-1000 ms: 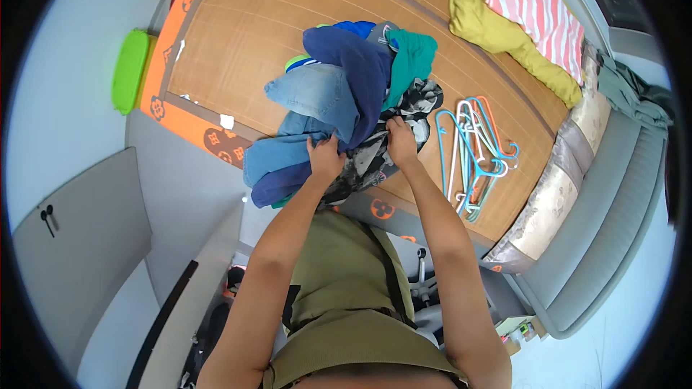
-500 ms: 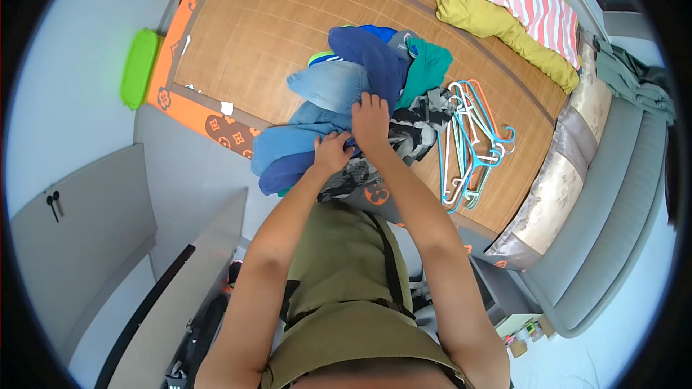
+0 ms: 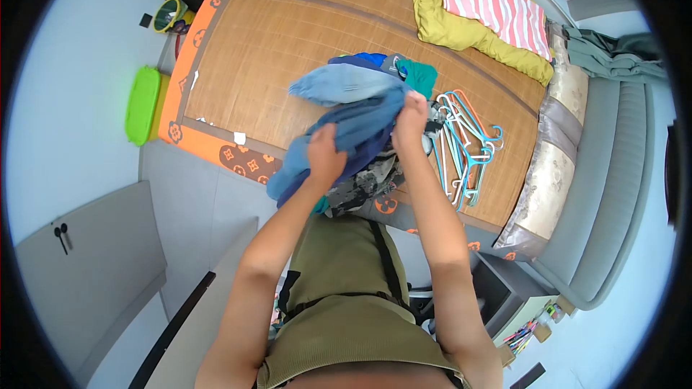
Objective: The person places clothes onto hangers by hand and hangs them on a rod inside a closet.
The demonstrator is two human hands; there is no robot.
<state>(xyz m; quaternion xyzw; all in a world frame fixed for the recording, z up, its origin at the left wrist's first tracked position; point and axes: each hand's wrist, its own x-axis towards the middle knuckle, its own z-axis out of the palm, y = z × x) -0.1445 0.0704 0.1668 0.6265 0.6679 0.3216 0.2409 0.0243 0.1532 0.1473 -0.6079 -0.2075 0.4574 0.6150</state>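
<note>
A pair of light-blue jeans is partly raised above a pile of clothes, one leg stretching to the left and the other sloping down to the lower left. My right hand is closed on its gathered right end. Lower down and to the left, my left hand grips the denim, slightly blurred. Beneath lie a dark blue garment, a grey-and-black camouflage piece and a green cloth. Several plastic hangers in white, blue and orange lie beside the pile on the right.
The bamboo mat covers the bed under the clothes. A mustard quilt and a pink striped cloth lie at the back right. Patterned cushions line the grey headboard. A green lid stands at the left.
Both hands have taken hold of the jeans and lifted them. My right hand has moved right with the gathered end; the dark blue garment is now mostly covered. The view has shifted slightly.
</note>
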